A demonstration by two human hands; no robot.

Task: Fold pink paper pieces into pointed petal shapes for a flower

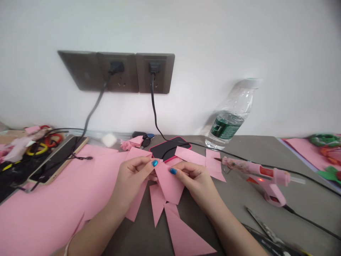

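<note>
A piece of pink paper (169, 185) is held up between my two hands in the middle of the head view. My left hand (138, 172) pinches its upper left corner between thumb and fingers. With thumb on top and fingers behind, my right hand (193, 174) grips its right edge. Under and around the hands lie several cut pink paper pieces (186, 236), some triangular. Behind them is a dark phone with a red-pink edge (170, 147), partly covered by paper.
A pink glue gun (262, 176) with a lit red light lies at right, its cord trailing. Scissors (266, 225) are at lower right. A water bottle (227, 121) stands by the wall. Large pink sheets (53, 209) and another phone (58, 160) lie left. Cables run from wall sockets (117, 73).
</note>
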